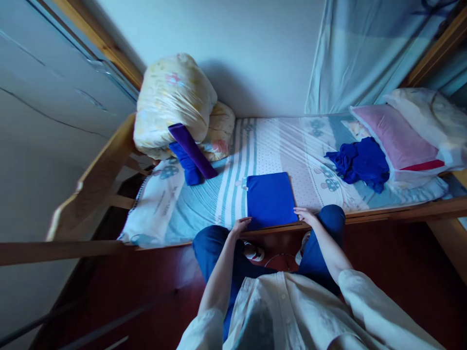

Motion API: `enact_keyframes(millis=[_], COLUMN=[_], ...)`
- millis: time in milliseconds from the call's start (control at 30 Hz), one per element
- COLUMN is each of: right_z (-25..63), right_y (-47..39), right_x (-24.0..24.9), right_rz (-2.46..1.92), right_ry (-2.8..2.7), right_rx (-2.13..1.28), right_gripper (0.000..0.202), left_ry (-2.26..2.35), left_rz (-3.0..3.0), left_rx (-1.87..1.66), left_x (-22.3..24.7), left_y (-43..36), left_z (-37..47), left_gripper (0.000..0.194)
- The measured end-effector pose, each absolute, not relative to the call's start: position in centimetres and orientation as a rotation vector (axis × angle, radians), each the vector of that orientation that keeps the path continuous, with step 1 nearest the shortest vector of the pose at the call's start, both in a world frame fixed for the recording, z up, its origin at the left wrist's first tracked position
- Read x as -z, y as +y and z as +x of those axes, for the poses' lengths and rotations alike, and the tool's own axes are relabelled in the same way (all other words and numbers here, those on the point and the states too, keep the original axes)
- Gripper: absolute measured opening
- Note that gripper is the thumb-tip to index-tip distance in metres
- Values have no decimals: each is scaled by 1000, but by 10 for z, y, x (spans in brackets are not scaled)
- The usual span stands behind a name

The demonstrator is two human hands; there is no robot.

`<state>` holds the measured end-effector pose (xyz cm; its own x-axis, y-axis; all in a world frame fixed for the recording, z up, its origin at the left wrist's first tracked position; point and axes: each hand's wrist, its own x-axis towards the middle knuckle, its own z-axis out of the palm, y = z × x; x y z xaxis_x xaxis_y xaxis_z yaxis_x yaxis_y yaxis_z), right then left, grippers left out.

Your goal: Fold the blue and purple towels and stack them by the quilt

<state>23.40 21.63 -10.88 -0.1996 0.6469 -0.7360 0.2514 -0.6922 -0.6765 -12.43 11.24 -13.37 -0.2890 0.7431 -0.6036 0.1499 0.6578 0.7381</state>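
A blue cloth (270, 199) lies flat in a neat square at the front edge of the bed, with a small white tag on its left side. At its near left corner, my left hand (241, 225) has its fingers closed on the border. My right hand (305, 215) pinches the right border close to the near corner. The fingertips of both hands are small in the picture. A crumpled heap of blue cloth (361, 163) rests farther right, beside the pillows. Rolled cloths, one purple (193, 151) and one blue (187, 165), lean at the left.
The bed (262, 141) has a patterned sheet and a wooden front rail (394, 212). A bulky floral quilt (171, 107) is piled at the left end. A pink pillow (404, 136) sits at the right, near a pale curtain (346, 58). My knees straddle the cloth's near side.
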Motion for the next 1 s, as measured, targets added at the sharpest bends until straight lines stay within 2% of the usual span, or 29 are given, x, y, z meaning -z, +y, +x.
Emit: enact_keyframes(millis=[500,1000], right_z=[213,162], right_y=[304,390], right_x=[128,139], right_rz=[-1692,-1714], right_ry=[-1061,-1015], right_rx=[-2005,-1833], right_gripper=[49,40], left_ry=[1611,1500], left_rz=[492,384], left_rx=[-881,-1076], left_x=[146,150], left_y=[204,275], left_z=[-162,-181], left_gripper=[65,62])
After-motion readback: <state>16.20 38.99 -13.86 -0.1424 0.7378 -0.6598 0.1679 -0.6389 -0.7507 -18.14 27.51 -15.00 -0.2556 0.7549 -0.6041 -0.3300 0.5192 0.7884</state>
